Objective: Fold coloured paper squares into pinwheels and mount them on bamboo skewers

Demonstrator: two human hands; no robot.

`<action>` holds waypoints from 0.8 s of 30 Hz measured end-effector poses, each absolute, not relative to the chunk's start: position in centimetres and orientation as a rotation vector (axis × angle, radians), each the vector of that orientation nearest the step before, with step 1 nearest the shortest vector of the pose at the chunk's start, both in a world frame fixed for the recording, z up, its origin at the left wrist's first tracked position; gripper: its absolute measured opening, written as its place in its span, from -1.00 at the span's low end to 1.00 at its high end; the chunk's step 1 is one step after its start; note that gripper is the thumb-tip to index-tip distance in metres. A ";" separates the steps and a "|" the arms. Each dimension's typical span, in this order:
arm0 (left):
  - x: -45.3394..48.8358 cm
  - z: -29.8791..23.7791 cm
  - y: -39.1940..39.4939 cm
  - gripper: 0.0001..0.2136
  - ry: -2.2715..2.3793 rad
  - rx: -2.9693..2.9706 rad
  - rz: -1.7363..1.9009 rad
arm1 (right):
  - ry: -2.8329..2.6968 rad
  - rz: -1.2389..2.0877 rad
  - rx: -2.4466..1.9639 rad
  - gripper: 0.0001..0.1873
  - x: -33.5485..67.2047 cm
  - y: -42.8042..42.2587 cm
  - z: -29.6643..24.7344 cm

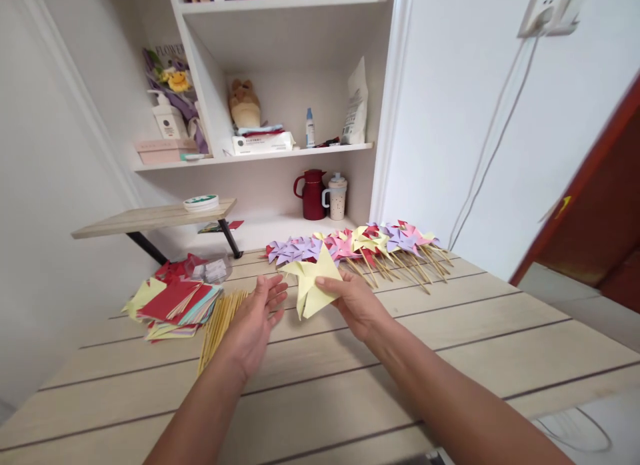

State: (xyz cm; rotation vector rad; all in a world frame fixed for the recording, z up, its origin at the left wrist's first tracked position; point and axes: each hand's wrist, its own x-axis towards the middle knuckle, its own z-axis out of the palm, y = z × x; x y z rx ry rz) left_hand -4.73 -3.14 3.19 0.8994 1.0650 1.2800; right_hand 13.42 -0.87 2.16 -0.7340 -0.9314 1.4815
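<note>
My right hand pinches a folded yellow paper pinwheel by its right edge and holds it just above the wooden table. My left hand hovers beside the pinwheel's left side with its fingers spread and nothing in it. Below the left hand lies a bundle of thin wooden sticks. A stack of coloured paper squares sits to the left of the sticks.
A row of finished pinwheels on sticks lies at the table's far edge. A small clear container sits behind the paper stack. Shelves behind hold a red jug, a cup and a tissue pack. A side shelf juts out at left.
</note>
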 end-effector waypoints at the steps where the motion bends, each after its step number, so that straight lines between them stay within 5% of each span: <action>1: -4.8 3.5 -3.0 -0.48 1.061 0.969 1.277 | -0.927 1.471 -0.725 -0.67 13.5 -0.8 2.2; 18: -3.1 1.7 -2.4 -0.72 1.044 1.185 1.335 | -1.052 1.391 -0.827 -0.74 12.1 -1.5 1.5; 24: -2.7 1.1 -2.4 -0.66 0.894 1.092 1.315 | -1.020 1.425 -0.796 -0.70 12.2 -1.3 1.4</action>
